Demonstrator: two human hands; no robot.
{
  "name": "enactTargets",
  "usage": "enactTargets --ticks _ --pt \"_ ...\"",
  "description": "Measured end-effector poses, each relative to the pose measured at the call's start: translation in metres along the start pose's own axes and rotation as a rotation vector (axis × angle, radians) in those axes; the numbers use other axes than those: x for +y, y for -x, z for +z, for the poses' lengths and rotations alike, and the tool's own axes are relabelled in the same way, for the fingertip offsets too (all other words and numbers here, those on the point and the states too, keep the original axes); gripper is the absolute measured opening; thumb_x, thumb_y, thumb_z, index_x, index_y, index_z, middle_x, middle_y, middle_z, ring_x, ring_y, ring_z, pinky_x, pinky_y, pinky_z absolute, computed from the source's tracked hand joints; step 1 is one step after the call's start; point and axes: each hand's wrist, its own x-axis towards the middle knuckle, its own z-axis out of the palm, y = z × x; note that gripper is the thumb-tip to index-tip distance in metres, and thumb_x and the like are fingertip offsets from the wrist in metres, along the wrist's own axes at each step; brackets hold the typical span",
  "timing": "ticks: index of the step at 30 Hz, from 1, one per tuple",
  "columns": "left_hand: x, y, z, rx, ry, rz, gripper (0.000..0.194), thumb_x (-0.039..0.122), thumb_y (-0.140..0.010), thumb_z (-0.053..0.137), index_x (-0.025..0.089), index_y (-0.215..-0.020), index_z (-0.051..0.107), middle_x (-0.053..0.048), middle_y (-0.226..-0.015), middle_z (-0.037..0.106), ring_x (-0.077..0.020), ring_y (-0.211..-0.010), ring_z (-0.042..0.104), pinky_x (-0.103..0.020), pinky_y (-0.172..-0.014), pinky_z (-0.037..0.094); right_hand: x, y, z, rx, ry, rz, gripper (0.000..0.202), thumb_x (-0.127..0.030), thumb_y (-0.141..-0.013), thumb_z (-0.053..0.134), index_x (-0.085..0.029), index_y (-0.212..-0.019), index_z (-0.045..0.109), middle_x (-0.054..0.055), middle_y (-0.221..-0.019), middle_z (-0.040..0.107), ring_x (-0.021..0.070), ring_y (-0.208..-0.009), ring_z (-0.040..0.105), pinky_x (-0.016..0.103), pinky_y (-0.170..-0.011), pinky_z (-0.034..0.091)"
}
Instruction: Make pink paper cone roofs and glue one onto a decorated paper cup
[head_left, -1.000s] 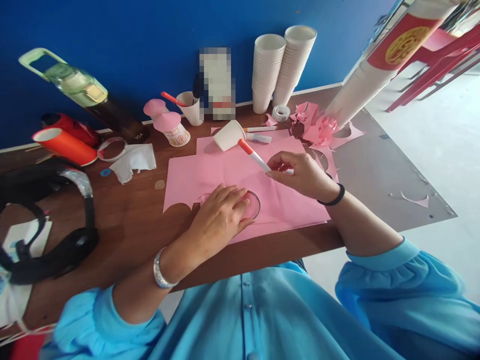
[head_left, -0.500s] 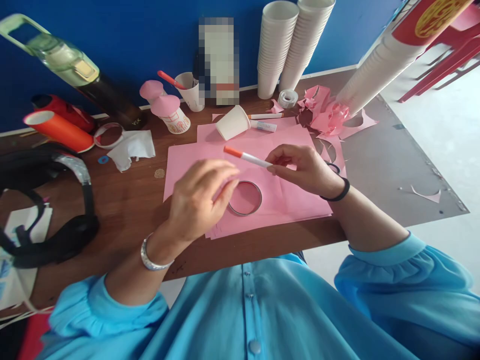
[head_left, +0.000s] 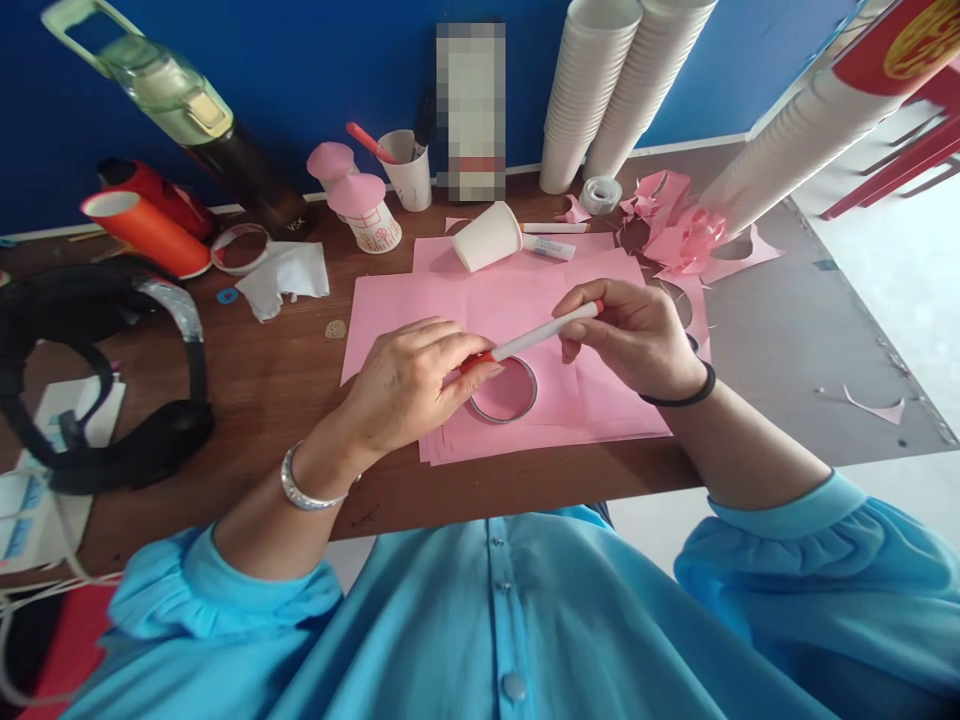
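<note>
A felt-tip pen (head_left: pixel 541 333) with a white barrel and an orange-red cap spans the space between my hands. My left hand (head_left: pixel 420 380) pinches its capped end. At the other end, my right hand (head_left: pixel 626 335) grips the barrel between thumb and fingers. Below the pen, a thin ring (head_left: pixel 534 405) lies flat on stacked pink paper sheets (head_left: pixel 600 410), its upper left part hidden by my left hand. A white paper cup (head_left: pixel 487 238) rests on its side at the back of the sheets, with a glue stick (head_left: pixel 551 246) beside it.
Tall stacks of paper cups (head_left: pixel 589 90) stand behind, near a tape roll (head_left: pixel 601 194) and pink scraps (head_left: pixel 679 225). Pink-roofed paper cups (head_left: pixel 367 215), a bottle (head_left: pixel 225 140) and headphones (head_left: pixel 195 390) are to the left. A pen cup (head_left: pixel 409 185) stands at the back.
My left hand has closed on the capped end of the pen. The pen has tilted, its capped end now lower and its other end raised in my right hand. The view has shifted slightly.
</note>
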Motion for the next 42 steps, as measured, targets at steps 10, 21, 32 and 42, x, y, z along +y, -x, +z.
enactTargets --ticks 10,21,32,42 --pt "-0.014 0.001 -0.015 -0.099 -0.04 0.018 0.019 0.033 -0.098 0.066 0.016 -0.092 0.074 -0.003 -0.081 0.075 -0.0161 -0.074 0.068 -0.027 -0.069 0.051 0.013 -0.005 0.009 0.0 -0.318 0.105 0.024 -0.044 -0.079 0.086 -0.023 -0.088 0.081 -0.002 -0.063 0.063 0.0115 -0.053 0.055 0.028 -0.05 0.048" --pt "-0.04 0.039 -0.01 -0.271 -0.255 -0.077 0.013 0.023 -0.095 0.065 0.017 -0.093 0.077 -0.006 -0.092 0.074 -0.0221 -0.089 0.069 -0.032 -0.071 0.053 0.01 -0.018 -0.025 0.319 -0.398 0.071 0.029 -0.042 -0.069 0.09 -0.021 -0.071 0.07 -0.005 -0.059 0.048 0.0082 -0.048 0.039 0.029 -0.048 0.032" --pt "0.002 0.039 0.003 -0.037 -0.184 0.249 0.016 0.015 -0.099 0.059 0.017 -0.097 0.075 -0.002 -0.086 0.072 -0.0126 -0.075 0.066 -0.025 -0.058 0.047 0.014 -0.016 -0.025 0.298 -0.33 0.062 0.025 -0.042 -0.072 0.088 -0.023 -0.078 0.073 -0.004 -0.061 0.051 0.0096 -0.049 0.045 0.03 -0.05 0.037" --pt "0.029 0.043 0.03 -0.072 -0.325 0.296 0.025 0.015 -0.099 0.06 0.012 -0.121 0.069 -0.01 -0.116 0.075 -0.0219 -0.1 0.071 -0.036 -0.088 0.058 0.016 -0.015 -0.025 0.284 -0.272 0.06 0.029 -0.051 -0.073 0.088 -0.027 -0.076 0.072 -0.003 -0.06 0.053 0.012 -0.05 0.044 0.032 -0.049 0.035"
